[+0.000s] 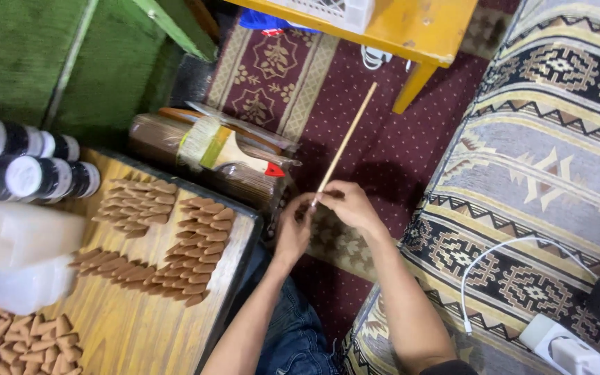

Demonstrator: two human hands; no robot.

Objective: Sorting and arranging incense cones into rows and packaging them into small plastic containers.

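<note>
My right hand (350, 205) pinches the lower end of a thin pale wooden stick (347, 142) that slants up and to the right over the maroon carpet. My left hand (293, 229) is cupped against the stick's lower end, fingers curled around something dark that I cannot make out. Both hands meet just right of a wooden board (126, 326). On the board lie rows of brown incense cones (199, 243), with a looser pile of cones (22, 340) at its near left corner.
A flat paintbrush (220, 149) lies on a bundle of dark sticks (157, 135) behind the board. Dark capped bottles (29, 173) and white plastic containers (15, 236) stand at left. A yellow table leg (411, 87) rises beyond. A patterned mattress (543, 153) with a white charger (564, 347) fills the right.
</note>
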